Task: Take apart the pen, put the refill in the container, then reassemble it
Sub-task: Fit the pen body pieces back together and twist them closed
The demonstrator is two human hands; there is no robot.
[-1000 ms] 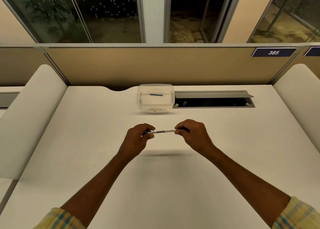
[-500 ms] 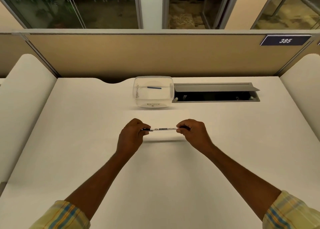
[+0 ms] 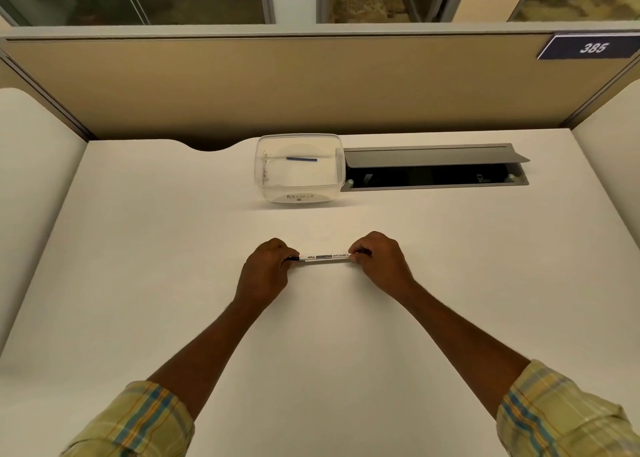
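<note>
Pinching both ends of the pen (image 3: 323,258), left hand (image 3: 268,269) closed round the dark-tipped end, right hand (image 3: 379,261) closed round the other end. Pen lies level, crosswise, low over the desk (image 3: 173,249) or touching it; cannot tell which. White barrel with printed label shows whole between the fingers, no gap or split visible.

Progress, judged: container (image 3: 299,169) already holds a thin blue stick (image 3: 301,159), likely a refill, plus some small pale bits at its left wall, too small to name. Pen looks joined up, so either reassembly is about done or the final tightening is left. Ends are hidden in the fists, so can't confirm.

Room: desk bare all round the hands, plenty of free surface left, right and toward the person. Container sits well apart, ahead, at the back edge. Open cable tray (image 3: 434,176) just beside container's right wall, a drop hazard for loose parts. Partition wall (image 3: 277,86) closes the back.
</note>
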